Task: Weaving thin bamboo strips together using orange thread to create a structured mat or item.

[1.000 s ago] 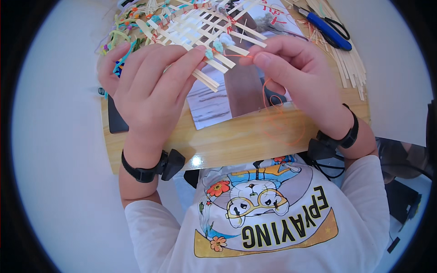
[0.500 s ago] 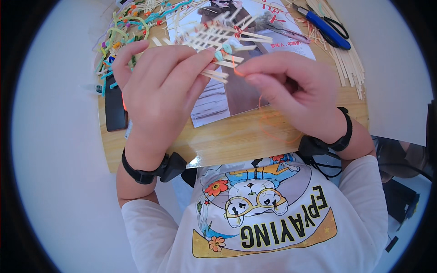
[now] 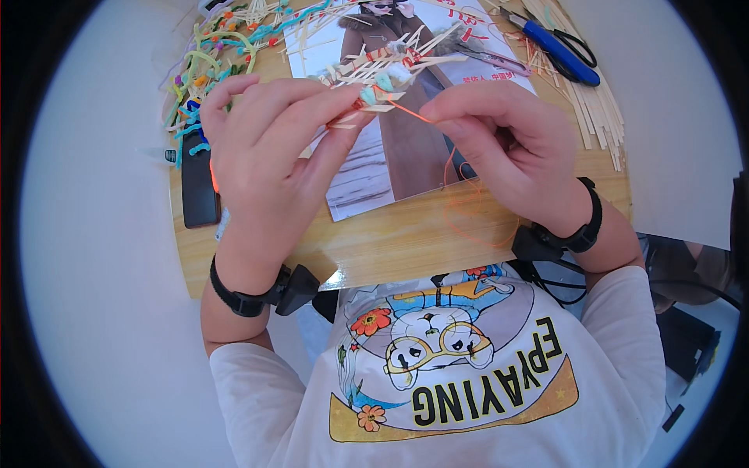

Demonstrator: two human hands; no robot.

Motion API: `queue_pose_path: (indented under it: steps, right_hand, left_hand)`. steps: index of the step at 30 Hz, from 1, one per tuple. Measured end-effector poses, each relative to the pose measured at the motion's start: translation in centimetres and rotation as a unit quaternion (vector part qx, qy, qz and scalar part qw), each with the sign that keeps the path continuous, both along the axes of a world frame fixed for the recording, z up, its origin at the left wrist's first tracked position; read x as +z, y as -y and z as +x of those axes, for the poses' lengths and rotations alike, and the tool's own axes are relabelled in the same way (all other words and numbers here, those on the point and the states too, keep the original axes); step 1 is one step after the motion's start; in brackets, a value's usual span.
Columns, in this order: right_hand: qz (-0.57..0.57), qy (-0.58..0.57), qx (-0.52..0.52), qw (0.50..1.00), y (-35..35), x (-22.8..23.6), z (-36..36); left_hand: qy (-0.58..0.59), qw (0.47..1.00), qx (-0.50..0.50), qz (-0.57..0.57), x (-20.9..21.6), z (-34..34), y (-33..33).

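My left hand (image 3: 273,140) pinches the near left edge of a lattice of thin wooden strips (image 3: 373,69), held up above a magazine. Red-orange binding and pale green and white tufts (image 3: 383,81) show along the lattice's edge. To its right, my right hand (image 3: 511,140) is closed, thumb against forefinger, on an orange thread (image 3: 409,111). That thread runs taut from the lattice edge to my fingertips. Its slack end hangs below in loose loops over the table. The left fingertips hide part of the lattice's corner.
Beneath my hands lies the magazine (image 3: 359,187) on a wooden table (image 3: 390,249). Coloured pipe cleaners (image 3: 195,86) heap at the left, above a dark phone (image 3: 200,183). Blue-handled pliers (image 3: 558,51), black-handled scissors (image 3: 587,53) and loose wooden strips (image 3: 597,117) lie at the right.
The lattice has tilted to a flatter angle in my left hand. My right hand has drawn slightly away to the right, and the orange thread between them is longer and straighter.
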State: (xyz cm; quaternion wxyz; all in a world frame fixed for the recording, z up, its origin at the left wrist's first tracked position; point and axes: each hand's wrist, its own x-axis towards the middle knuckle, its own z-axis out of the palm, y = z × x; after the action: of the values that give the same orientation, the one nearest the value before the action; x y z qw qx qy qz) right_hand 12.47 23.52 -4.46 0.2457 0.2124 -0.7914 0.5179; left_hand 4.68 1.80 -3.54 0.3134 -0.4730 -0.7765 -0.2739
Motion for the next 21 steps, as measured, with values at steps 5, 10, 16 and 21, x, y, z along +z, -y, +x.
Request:
queue_pose_path:
  steps: [5, 10, 16, 21]
  right_hand:
    - [-0.006, 0.052, -0.006, 0.999, -0.2, -0.1, -0.2]
    - [0.008, 0.094, 0.008, 0.995, 0.1, -0.5, -0.5]
    - [-0.121, 0.259, 0.076, 0.955, 0.2, -0.5, -0.9]
    - [-0.282, 0.347, 0.103, 0.889, -0.5, -0.3, -1.8]
  left_hand:
    - [-0.01, 1.0, 0.009, 0.012, 0.1, 0.0, 0.1]
    - [-0.009, 0.999, 0.009, 0.033, 0.1, 0.3, 0.2]
    - [-0.005, 0.998, -0.029, 0.049, 0.1, 0.5, 0.2]
    - [0.048, 0.996, -0.051, 0.058, 0.1, 0.3, 0.0]
